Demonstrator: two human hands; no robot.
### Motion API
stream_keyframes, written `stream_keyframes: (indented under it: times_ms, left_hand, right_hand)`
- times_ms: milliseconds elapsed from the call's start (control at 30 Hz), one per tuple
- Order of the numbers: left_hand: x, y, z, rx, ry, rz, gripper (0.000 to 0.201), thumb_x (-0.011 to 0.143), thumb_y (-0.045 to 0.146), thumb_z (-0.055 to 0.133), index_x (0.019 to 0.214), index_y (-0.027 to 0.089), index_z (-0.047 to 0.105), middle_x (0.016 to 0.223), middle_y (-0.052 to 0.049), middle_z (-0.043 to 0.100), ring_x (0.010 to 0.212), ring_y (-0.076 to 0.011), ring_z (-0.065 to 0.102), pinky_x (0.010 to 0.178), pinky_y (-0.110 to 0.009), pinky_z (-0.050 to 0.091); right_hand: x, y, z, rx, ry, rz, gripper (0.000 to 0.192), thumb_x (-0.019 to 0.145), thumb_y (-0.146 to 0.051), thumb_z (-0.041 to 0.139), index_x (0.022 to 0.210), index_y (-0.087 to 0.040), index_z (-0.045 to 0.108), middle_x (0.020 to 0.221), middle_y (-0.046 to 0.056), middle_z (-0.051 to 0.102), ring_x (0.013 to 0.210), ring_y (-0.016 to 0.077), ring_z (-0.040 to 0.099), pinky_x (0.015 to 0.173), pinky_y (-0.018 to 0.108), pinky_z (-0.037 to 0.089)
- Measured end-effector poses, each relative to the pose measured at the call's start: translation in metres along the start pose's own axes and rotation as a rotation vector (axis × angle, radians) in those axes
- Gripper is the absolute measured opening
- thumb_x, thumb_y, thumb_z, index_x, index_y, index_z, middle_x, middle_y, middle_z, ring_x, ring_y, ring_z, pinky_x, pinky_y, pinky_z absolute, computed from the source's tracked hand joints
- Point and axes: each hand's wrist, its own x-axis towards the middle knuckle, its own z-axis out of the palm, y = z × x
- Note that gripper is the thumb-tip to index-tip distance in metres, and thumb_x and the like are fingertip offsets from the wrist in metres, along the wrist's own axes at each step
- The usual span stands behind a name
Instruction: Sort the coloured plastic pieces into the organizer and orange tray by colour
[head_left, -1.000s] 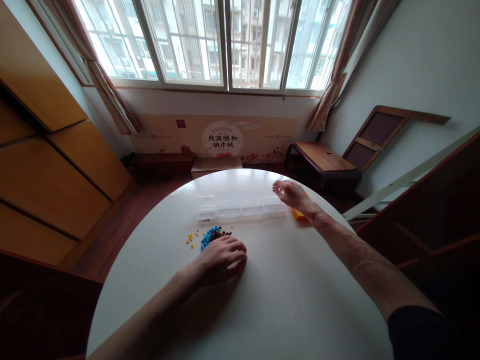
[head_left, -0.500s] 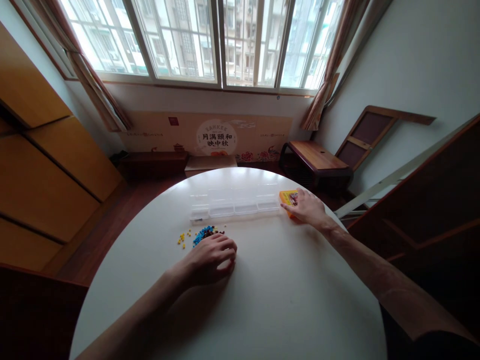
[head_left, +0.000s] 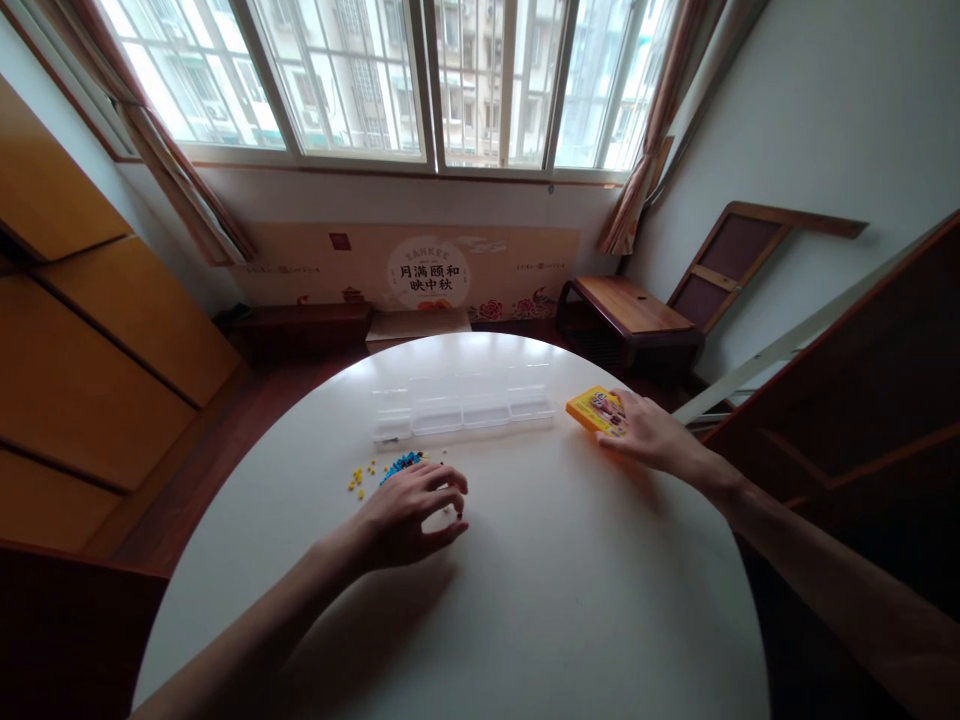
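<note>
My right hand (head_left: 651,430) grips a small yellow box (head_left: 596,408) with a picture on its front, at the right of the round white table. The box is tilted and its underside looks orange. My left hand (head_left: 420,505) is low over the table, fingers curled, thumb and forefinger nearly meeting around a tiny dark piece (head_left: 460,515). Just beyond it lies a pile of tiny blue pieces (head_left: 401,466), partly hidden by the hand, with some dark ones among them. Several yellow pieces (head_left: 357,477) lie scattered to the left.
A clear plastic compartment case (head_left: 486,416), lid raised at the back, stands beyond the pile on the white table (head_left: 570,600). Past the table's far edge are a wooden stool (head_left: 630,305), a folded wooden chair (head_left: 727,265) and a printed carton (head_left: 360,265) below the window.
My right hand has drawn the yellow box away from the case, right and toward me, and turned it. My left hand's thumb and fingers show a wider gap behind the fingertips.
</note>
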Motion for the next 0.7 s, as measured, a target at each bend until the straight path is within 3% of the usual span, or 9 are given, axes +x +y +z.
stream_keyframes:
  times_ms: [133, 233, 400, 500, 700]
  left_hand:
    - [0.005, 0.000, -0.002, -0.027, 0.048, -0.123, 0.038, 0.102, 0.044, 0.074, 0.133, 0.023, 0.066, 0.123, -0.012, 0.078, 0.110, -0.0275, 0.076, 0.091, -0.040, 0.063]
    - [0.004, 0.000, -0.004, -0.147, 0.045, -0.254, 0.057, 0.100, 0.048, 0.078, 0.148, 0.027, 0.058, 0.136, -0.013, 0.074, 0.116, -0.0283, 0.075, 0.087, -0.038, 0.067]
    - [-0.006, 0.002, -0.009, -0.397, 0.019, -0.314, 0.099, 0.092, 0.049, 0.088, 0.173, 0.029, 0.034, 0.160, -0.020, 0.060, 0.142, -0.0347, 0.065, 0.114, -0.052, 0.060]
    - [-0.013, 0.004, -0.013, -0.507, 0.058, -0.351, 0.101, 0.092, 0.047, 0.089, 0.174, 0.027, 0.033, 0.166, -0.020, 0.054, 0.152, -0.0388, 0.056, 0.124, -0.056, 0.052]
    - [-0.030, -0.006, -0.016, -0.780, 0.281, -0.493, 0.089, 0.094, 0.048, 0.087, 0.167, 0.027, 0.040, 0.161, -0.021, 0.059, 0.147, -0.0380, 0.062, 0.119, -0.053, 0.057]
  right_hand:
    - [-0.014, -0.027, -0.020, 0.117, -0.105, -0.158, 0.055, 0.084, -0.045, 0.081, 0.129, -0.017, 0.068, 0.126, 0.016, 0.075, 0.111, 0.0338, 0.072, 0.097, 0.039, 0.056]
    - [-0.019, -0.062, -0.021, 0.233, -0.157, -0.316, 0.051, 0.086, -0.042, 0.082, 0.131, -0.020, 0.069, 0.127, 0.015, 0.075, 0.110, 0.0332, 0.072, 0.097, 0.040, 0.058]
    - [-0.014, -0.129, -0.005, 0.395, -0.168, -0.616, 0.059, 0.087, -0.038, 0.084, 0.141, -0.021, 0.066, 0.145, 0.017, 0.067, 0.125, 0.0339, 0.068, 0.106, 0.042, 0.058]
    - [-0.005, -0.163, 0.003, 0.420, -0.193, -0.689, 0.066, 0.087, -0.039, 0.085, 0.147, -0.020, 0.063, 0.148, 0.018, 0.065, 0.124, 0.0332, 0.069, 0.106, 0.042, 0.059]
    - [0.013, -0.205, 0.016, 0.507, -0.192, -0.771, 0.069, 0.091, -0.037, 0.083, 0.154, -0.019, 0.060, 0.153, 0.019, 0.062, 0.129, 0.0329, 0.069, 0.109, 0.042, 0.060]
